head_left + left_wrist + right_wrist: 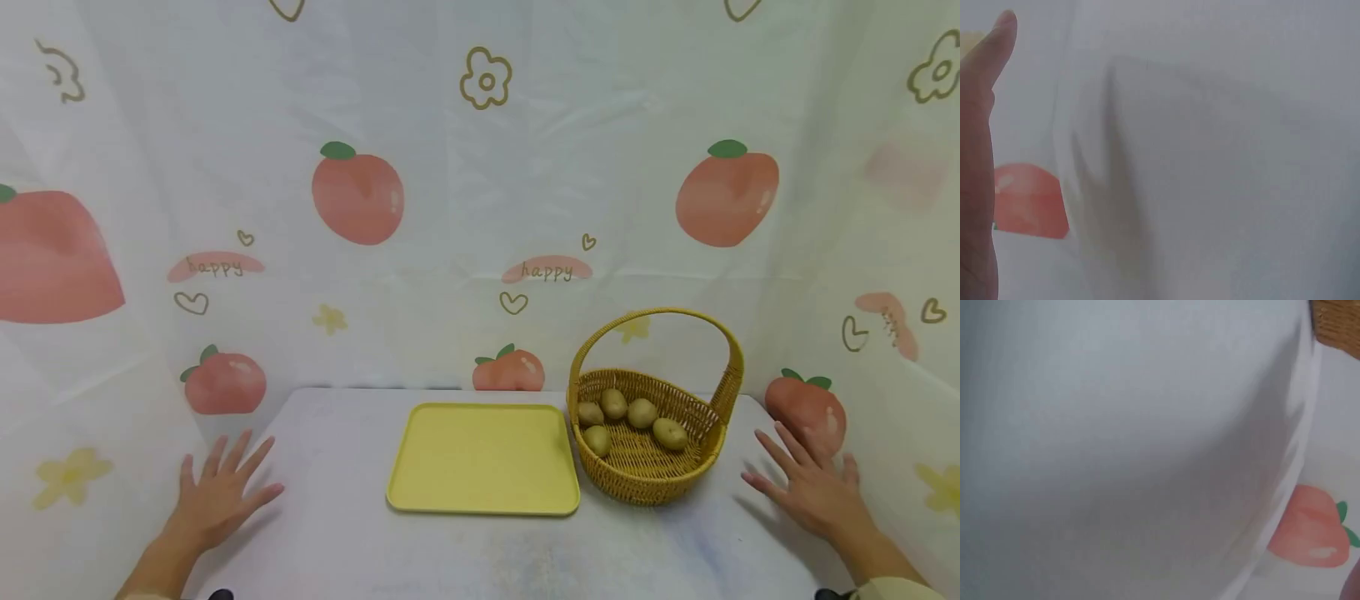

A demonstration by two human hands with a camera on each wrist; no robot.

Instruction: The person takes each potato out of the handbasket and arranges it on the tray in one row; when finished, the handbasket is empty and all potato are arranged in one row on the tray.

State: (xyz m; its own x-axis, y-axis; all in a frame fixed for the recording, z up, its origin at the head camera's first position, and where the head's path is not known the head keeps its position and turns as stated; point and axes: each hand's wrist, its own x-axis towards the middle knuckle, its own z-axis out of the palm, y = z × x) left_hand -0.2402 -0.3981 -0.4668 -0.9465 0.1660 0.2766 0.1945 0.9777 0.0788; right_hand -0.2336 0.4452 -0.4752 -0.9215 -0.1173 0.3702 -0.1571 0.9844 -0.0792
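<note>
basket (647, 488) stands left of the right hand (819, 493), apart.

Clearance: tray and basket area
Free bench (330, 467) extends from the left grip (216, 500), lower left of the frame, to the low-rimmed tray (483, 458), and along the lower centre. Right of centre, the basket (648, 490) stands just beside the tray; its arched handle (726, 394) obstructs straight descent. The printed curtain (450, 317) bounds the rear.
</note>
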